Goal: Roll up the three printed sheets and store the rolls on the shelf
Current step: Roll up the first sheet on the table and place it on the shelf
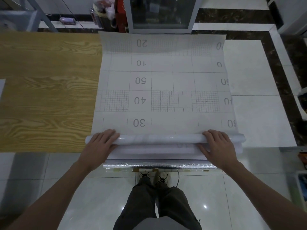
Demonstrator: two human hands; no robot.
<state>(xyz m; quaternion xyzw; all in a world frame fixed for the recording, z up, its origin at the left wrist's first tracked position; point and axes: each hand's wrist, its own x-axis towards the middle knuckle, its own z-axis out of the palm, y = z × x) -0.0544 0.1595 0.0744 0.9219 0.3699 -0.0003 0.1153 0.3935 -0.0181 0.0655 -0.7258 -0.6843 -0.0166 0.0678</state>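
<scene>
A white sheet (pixel 162 83) printed with a grid and numbers lies flat on the floor, its near end wound into a pale roll (pixel 159 139). My left hand (pixel 99 145) presses on the roll's left end and my right hand (pixel 217 146) on its right end, fingers spread over the top. Left of it lies a wood-grain sheet (pixel 46 90), spread flat. A silvery rolled sheet (pixel 157 164) rests just in front of my shoes, under the white sheet's near edge.
A glass-fronted cabinet (pixel 161 14) stands beyond the white sheet. A bin with plastic bags (pixel 103 12) and a metal frame (pixel 33 14) are at the back left. Boxes (pixel 301 183) sit at the right edge. Glossy floor tiles (pixel 259 113) surround the sheets.
</scene>
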